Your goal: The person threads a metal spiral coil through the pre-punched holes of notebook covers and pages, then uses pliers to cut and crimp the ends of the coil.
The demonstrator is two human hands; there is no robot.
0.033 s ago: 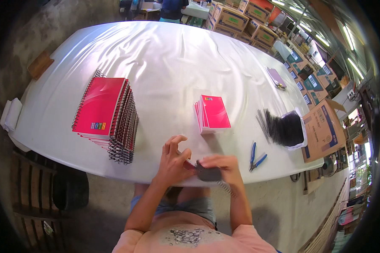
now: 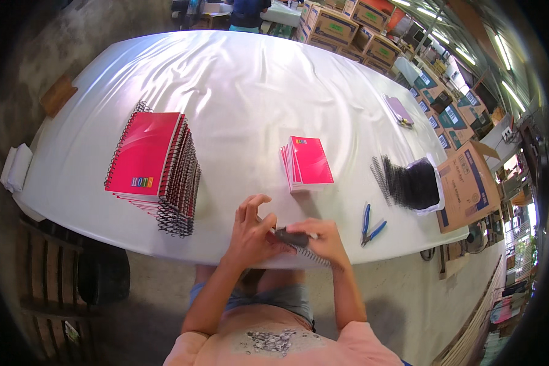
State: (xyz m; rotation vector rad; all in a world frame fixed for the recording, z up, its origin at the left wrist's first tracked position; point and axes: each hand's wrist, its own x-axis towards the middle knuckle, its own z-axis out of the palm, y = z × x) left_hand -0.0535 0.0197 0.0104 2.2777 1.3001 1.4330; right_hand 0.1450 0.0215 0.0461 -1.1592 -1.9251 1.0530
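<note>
Near the table's front edge, my left hand point(image 2: 250, 232) pinches one end of a small notebook point(image 2: 294, 237) with a dark back. My right hand point(image 2: 324, 240) grips its other side, thumb and fingers on the cover. Along the lower edge of this notebook runs a dark spiral coil point(image 2: 314, 256), its free end trailing below my right palm. How far the coil is threaded is too small to tell. Just beyond my hands stands a short pile of red notebooks point(image 2: 311, 161) without visible coils. A taller stack of spiral-bound red notebooks point(image 2: 145, 152) rises to the left.
Blue-handled cutters point(image 2: 371, 226) lie open to the right. Behind them, black spiral coils point(image 2: 412, 186) spill from a white container. A cardboard box point(image 2: 470, 189) stands at the right edge, and a purple pad point(image 2: 399, 111) lies farther back. Wrinkled clear sheeting covers the white table point(image 2: 238, 91).
The notebook in my hands has tilted more edge-on, and the coil now shows along its lower edge. My right hand has shifted slightly left.
</note>
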